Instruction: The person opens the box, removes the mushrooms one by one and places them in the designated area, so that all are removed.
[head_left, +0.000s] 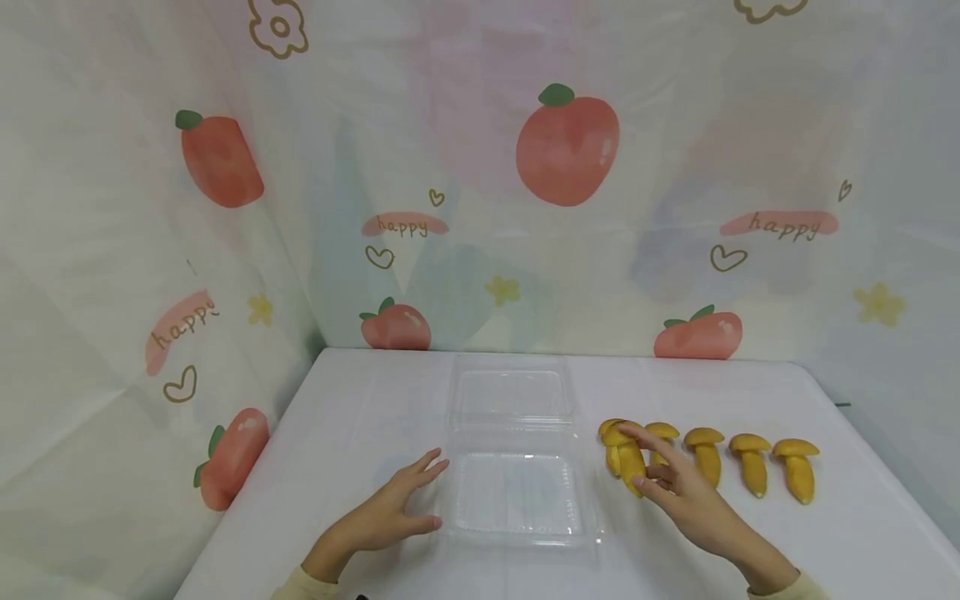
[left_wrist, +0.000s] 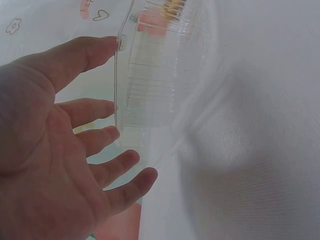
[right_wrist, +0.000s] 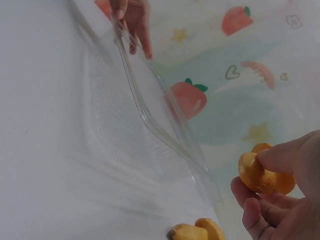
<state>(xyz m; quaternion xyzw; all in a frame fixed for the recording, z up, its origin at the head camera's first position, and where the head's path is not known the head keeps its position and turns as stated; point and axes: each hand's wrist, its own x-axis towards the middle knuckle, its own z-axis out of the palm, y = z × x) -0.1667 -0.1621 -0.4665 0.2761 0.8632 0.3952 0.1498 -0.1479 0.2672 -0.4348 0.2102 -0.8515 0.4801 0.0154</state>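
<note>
My right hand (head_left: 686,496) pinches a yellow mushroom (head_left: 632,468) between thumb and fingers, to the right of a clear plastic clamshell box (head_left: 517,492). The right wrist view shows the same mushroom (right_wrist: 252,172) with the thumb over it and fingertips beneath. Another yellow mushroom (head_left: 611,461) lies partly hidden behind the held one. The box lies open, its lid (head_left: 512,396) folded back toward the wall. My left hand (head_left: 390,508) is spread at the box's left side, thumb and fingertips at the rim (left_wrist: 116,90); firm contact is hard to tell.
More yellow mushrooms (head_left: 797,469) stand in a row on the right of the white table (head_left: 360,408), caps toward the back. A printed cloth (head_left: 465,150) hangs behind the table and along its left side.
</note>
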